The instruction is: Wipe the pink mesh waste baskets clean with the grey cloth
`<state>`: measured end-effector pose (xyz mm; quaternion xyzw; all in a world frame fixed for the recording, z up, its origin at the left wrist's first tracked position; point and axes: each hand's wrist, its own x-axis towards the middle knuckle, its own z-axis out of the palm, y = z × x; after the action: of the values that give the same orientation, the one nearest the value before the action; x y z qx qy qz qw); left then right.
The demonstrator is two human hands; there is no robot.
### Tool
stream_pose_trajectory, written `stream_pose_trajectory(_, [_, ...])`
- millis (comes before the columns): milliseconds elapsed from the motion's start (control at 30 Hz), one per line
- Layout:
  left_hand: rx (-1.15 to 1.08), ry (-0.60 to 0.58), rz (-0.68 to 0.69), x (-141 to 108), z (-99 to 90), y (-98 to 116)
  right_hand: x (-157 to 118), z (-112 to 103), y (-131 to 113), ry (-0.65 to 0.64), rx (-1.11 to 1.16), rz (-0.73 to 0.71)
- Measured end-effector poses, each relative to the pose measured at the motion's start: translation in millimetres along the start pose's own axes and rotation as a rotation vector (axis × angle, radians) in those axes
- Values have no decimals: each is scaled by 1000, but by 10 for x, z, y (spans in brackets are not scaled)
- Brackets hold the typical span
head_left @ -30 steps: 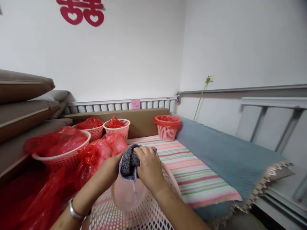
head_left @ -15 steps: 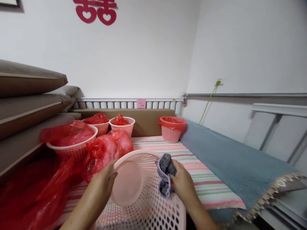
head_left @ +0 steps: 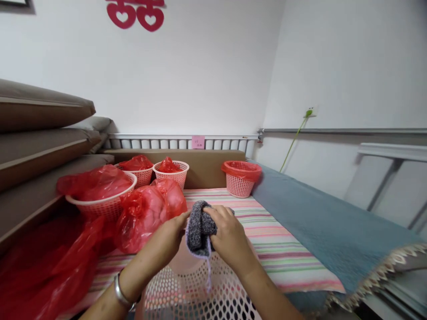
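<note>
A large pale-pink plastic basket (head_left: pixel 216 284) with a perforated wall is tilted towards me at the bottom centre, its round base partly in sight. My right hand (head_left: pixel 230 235) is closed around a dark grey knitted cloth (head_left: pixel 199 233) with a lilac edge and a dangling lilac string. The cloth lies over the far part of the basket's rim. My left hand (head_left: pixel 171 238), a silver bangle on its wrist, grips the basket at the rim, right beside the cloth. Its fingertips are hidden behind the cloth.
Pink baskets with red bags (head_left: pixel 100 204) stand at the left, near a stuffed red bag (head_left: pixel 150 213) and loose red plastic (head_left: pixel 50 275). Another red-lined basket (head_left: pixel 240 180) stands on the striped sheet (head_left: pixel 287 249). Stacked cushions (head_left: pixel 43 146) rise at far left.
My right hand has carried the grey cloth leftward along the basket rim, up against my left hand. My left hand has shifted right and slightly up; the basket has turned a little.
</note>
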<state>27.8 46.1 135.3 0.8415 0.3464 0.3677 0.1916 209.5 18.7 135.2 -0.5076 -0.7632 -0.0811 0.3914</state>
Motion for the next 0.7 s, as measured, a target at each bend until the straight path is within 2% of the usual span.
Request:
stream_pose_trajectory(100, [122, 37, -111, -79, 49, -130, -141, 62, 208, 95, 42, 116])
stream_pose_trajectory(200, [155, 72, -212, -192, 8, -184, -437, 179, 505, 163, 97, 308])
stream_pose_trajectory(333, [152, 192, -323, -418, -54, -216, -907, 321, 887, 104, 324, 544])
stream_pose_trajectory(433, [175, 198, -309, -552, -73, -179, -985, 278, 974, 57, 393, 619])
stream_pose_trajectory(500, [191, 157, -297, -552, -105, -103, -831, 159, 895, 74, 379, 530])
stream_pose_trajectory(567, [167, 59, -247, -461, -149, -1, -566, 7, 716, 69, 322, 357])
stream_pose_trajectory(633, [90, -44, -157, -298, -170, 100, -281, -118, 472, 3, 208, 166])
stream_pose_trajectory(700, [-5, -69, -82, -106, -142, 173, -54, -171, 223, -86, 113, -33])
